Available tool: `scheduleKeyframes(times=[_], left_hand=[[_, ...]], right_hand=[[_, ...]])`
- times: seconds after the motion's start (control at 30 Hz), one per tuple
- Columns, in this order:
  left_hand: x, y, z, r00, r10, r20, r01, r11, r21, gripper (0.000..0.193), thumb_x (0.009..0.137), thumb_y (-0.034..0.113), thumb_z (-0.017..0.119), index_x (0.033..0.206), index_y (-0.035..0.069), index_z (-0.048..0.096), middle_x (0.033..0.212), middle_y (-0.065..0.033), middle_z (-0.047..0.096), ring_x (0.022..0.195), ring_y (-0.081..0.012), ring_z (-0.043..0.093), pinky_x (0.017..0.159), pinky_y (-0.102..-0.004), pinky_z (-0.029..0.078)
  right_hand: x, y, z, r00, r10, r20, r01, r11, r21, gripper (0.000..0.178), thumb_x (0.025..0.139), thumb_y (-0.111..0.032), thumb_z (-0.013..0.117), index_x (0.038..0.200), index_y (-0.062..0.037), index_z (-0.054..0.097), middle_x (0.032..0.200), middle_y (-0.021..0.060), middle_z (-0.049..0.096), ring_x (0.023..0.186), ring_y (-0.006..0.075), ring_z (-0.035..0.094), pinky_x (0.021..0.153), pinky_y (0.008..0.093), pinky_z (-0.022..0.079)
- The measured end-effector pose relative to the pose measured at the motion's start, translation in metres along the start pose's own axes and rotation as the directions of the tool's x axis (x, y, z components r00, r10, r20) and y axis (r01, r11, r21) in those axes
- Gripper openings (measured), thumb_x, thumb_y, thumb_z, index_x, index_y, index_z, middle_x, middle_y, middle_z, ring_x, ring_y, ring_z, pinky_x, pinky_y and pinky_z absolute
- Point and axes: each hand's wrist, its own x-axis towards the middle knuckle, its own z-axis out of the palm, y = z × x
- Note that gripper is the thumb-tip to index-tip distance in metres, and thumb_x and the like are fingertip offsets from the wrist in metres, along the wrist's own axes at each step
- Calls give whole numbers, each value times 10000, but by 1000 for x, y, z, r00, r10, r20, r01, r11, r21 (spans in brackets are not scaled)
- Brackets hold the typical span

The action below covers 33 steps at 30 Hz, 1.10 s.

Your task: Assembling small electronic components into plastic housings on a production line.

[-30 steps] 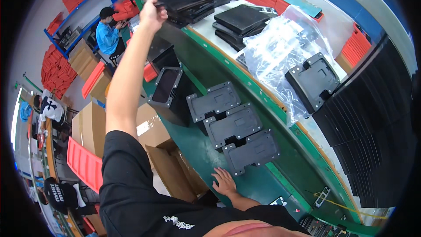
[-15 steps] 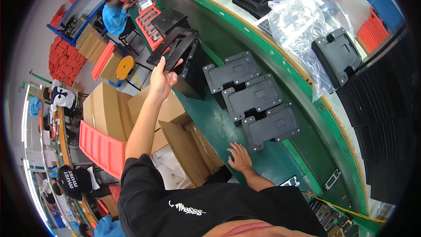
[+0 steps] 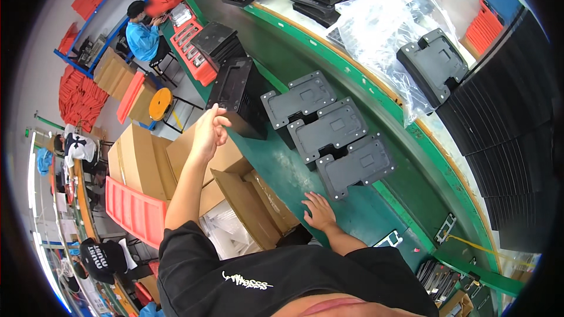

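My left hand [image 3: 210, 135] is raised at the near-left corner of a tall stack of black plastic frames [image 3: 238, 85]. Its fingers are loosely bent and apart, with nothing held. The top frame lies flat, with a long rectangular recess in it. On the green bench [image 3: 282, 167], my right hand [image 3: 320, 212] rests palm down, fingers spread. Just beyond it, three stacks of black plastic covers stand in a slanting row: a near one [image 3: 356, 165], a middle one [image 3: 328, 129] and a far one [image 3: 299, 98]. Each has a stepped outline and a shallow moulded recess.
Open cardboard boxes [image 3: 244, 202] with white packing inside stand left of the bench. Behind are black panels [image 3: 216, 40] and a red tray [image 3: 191, 41] of parts. The raised shelf holds clear plastic bags [image 3: 382, 26] and another black cover [image 3: 433, 67]. A person in blue [image 3: 143, 38] sits far left.
The black frame that my left hand held tilted over the stack now lies flat on top. The hand has let go and drawn back slightly. My right hand stays on the bench.
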Motion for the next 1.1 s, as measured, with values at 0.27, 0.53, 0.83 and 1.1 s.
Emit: scheduleKeyframes(times=[0.27,0.53,0.83,1.1], left_hand=[[32,86,131,704,633,324,-680,467,565,312,998,314,681,1105,26,626,934,-77,664,807,-184,652,752,-328,533],[172,187,267,553,731,399,-551,-38,833,904,733,709,782,1396,121,609,1373,-211,593,1284,-427,560,1112,-483,446],[217,194,319,821,524,227,-273,12,962,1097,566,812,796,1498,288,549,1516,-227,526,1411,-423,486,1171,-495,374],[211,190,315,785,574,234,-346,93,933,1023,571,786,812,1423,263,595,1418,-212,616,1340,-421,552,1140,-500,385]], right_hand=[[-4,2,2,1000,-19,-12,19,1000,5,428,871,-228,673,1281,-123,611,1537,107,491,1473,298,410,1235,467,308],[-5,-1,1,999,35,9,-35,998,48,412,889,-228,665,1283,-124,614,1547,110,484,1474,309,410,1236,469,309],[-5,8,9,999,34,36,-36,998,51,396,914,-239,647,1293,-133,603,1583,67,447,1489,273,397,1157,464,423],[-6,9,8,998,53,41,-56,996,67,373,921,-237,632,1278,-132,601,1580,54,451,1492,255,397,1053,466,487]])
